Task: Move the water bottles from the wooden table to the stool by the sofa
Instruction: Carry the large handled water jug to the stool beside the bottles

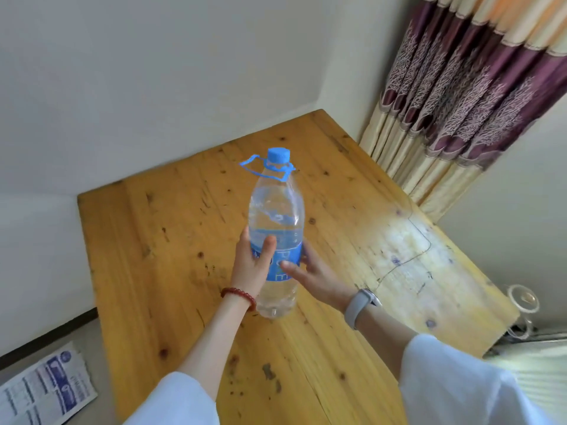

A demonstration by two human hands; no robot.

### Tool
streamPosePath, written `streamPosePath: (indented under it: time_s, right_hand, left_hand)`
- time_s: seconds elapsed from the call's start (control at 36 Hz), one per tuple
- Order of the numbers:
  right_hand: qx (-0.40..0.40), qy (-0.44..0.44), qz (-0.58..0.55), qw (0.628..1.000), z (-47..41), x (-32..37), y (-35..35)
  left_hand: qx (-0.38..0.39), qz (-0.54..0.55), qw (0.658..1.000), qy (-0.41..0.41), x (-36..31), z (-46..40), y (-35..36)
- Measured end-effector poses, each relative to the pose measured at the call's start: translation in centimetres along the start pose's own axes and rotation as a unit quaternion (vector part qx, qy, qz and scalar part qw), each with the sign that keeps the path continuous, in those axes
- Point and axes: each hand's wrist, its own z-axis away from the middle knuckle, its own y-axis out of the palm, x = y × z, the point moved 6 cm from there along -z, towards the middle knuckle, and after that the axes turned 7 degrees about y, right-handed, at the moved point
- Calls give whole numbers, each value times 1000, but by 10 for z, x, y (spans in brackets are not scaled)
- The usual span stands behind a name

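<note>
I have only one view, from the camera on the person's head, and it looks forward and steeply down onto the wooden table [171, 240], which fills the centre of the frame. It is near: both forearms enter from the bottom edge. The wide lens bends the walls in the upper left and the curtain [460, 96] in the upper right.

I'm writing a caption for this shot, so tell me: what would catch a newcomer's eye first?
First, the large clear plastic water bottle with a blue cap and label, upright at the centre and gripped by the left hand and right hand. Next, the knotty orange-yellow wooden table beneath it, set in the room's corner. Then the purple-and-cream patterned curtain hanging at upper right.
</note>
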Motion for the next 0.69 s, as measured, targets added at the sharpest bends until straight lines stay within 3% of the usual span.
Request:
streamPosePath:
  time_s: [0.11, 0.33, 0.47, 0.69]
  right_hand:
    - [-49, 40, -62, 996, 35, -11, 2]
    - [-143, 122, -60, 980, 140, -45, -18]
    - [-195, 198, -69, 958, 234, -83, -42]
    - [-341, 281, -105, 891, 423, -144, -92]
  left_hand:
    - [13, 14, 993, -113, 14, 20, 16]
    - [139, 6, 974, -177, -1, 106, 74]
    - [221, -91, 953, -185, -8, 169, 140]
    - [411, -190, 877, -163, -36, 305, 277]
